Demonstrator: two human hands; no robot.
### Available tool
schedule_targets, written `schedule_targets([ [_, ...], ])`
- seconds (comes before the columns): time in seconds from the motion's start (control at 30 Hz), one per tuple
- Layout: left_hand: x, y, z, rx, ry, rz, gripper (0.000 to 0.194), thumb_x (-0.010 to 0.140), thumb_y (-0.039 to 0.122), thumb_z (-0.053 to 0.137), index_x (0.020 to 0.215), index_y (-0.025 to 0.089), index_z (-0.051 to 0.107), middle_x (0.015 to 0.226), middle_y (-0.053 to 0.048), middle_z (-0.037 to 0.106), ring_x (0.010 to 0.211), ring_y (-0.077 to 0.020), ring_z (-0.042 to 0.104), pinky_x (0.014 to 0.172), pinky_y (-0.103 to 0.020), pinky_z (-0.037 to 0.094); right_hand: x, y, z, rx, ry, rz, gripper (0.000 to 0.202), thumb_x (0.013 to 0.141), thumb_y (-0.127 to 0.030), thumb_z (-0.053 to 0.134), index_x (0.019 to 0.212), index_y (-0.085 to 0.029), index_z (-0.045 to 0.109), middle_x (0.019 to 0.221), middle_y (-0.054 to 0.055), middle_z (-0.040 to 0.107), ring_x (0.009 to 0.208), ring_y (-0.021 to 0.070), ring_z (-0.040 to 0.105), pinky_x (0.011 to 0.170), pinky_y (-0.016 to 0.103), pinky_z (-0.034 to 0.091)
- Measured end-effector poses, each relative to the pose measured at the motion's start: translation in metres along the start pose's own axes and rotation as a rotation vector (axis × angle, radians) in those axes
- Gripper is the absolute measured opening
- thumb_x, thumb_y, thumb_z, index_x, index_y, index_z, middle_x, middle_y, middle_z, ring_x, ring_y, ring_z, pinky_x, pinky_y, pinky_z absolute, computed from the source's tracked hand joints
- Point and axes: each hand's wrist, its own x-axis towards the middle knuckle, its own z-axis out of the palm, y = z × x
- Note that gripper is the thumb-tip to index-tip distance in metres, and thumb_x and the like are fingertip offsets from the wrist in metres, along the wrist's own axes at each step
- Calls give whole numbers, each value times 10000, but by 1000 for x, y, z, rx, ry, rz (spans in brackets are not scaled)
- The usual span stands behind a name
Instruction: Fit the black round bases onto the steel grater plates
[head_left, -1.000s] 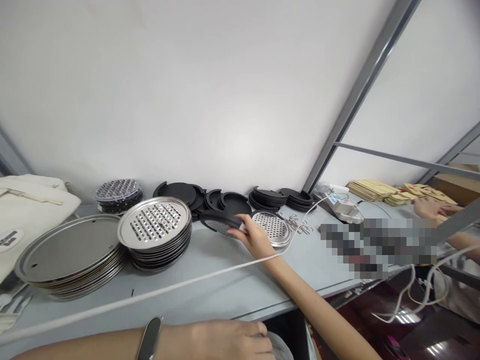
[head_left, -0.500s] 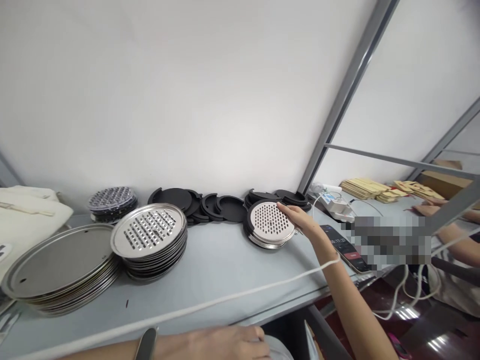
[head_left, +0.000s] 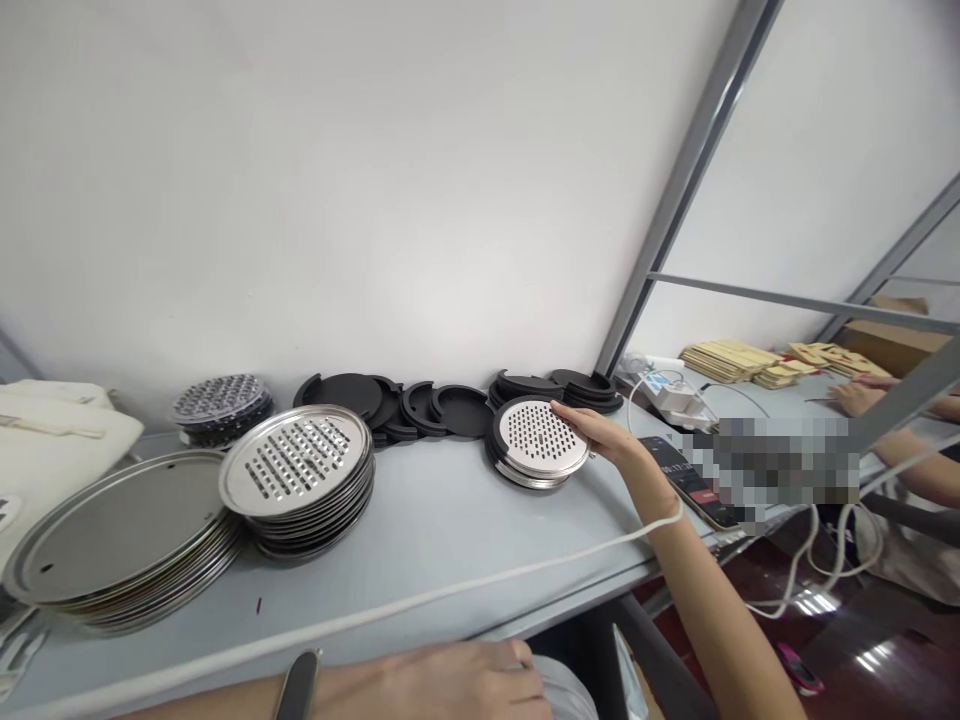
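Observation:
My right hand [head_left: 596, 432] rests at the right edge of a small stack of perforated silver discs [head_left: 541, 438] with a black ring around its left side, fingers on the rim. My left hand [head_left: 442, 685], with a band at the wrist, lies low at the front edge with its fingers curled; a clear rounded thing shows beside it, and what the fingers hold is hidden. Left of centre stands a taller stack of grater-like discs [head_left: 296, 465]. Beside it is a stack of larger plain metal discs [head_left: 124, 525].
Black round holders [head_left: 461, 412] line the wall. Discs in clear wrap [head_left: 221, 400] stand behind the stacks. A phone [head_left: 686, 480], a power strip [head_left: 667, 395] and yellowish flat pieces [head_left: 727, 360] are at right. A white cord crosses the front. Another person's hands are far right.
The view has shifted slightly. My right hand stays at the small disc stack, and my left hand remains low at the front edge with little visible movement.

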Motion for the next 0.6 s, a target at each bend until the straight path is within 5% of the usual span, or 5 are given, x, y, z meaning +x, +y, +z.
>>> schedule_targets([
  [0.27, 3, -1, -15, 26, -14, -21, 96, 933, 186, 544, 861, 189, 608, 870, -15, 611, 777, -110, 558, 805, -232, 414, -3, -5, 9, -18, 34, 22, 340, 862, -467, 615, 793, -136, 656, 740, 97, 717, 631, 164, 653, 505, 214, 507],
  [0.6, 7, -1, -18, 22, -81, -10, 113, 945, 156, 519, 993, 145, 621, 816, 3, 536, 740, -108, 507, 796, -256, 411, -2, -1, 5, -202, 96, 0, 505, 742, -644, 636, 609, -179, 493, 448, -65, 387, 379, 54, 320, 334, 199, 183],
])
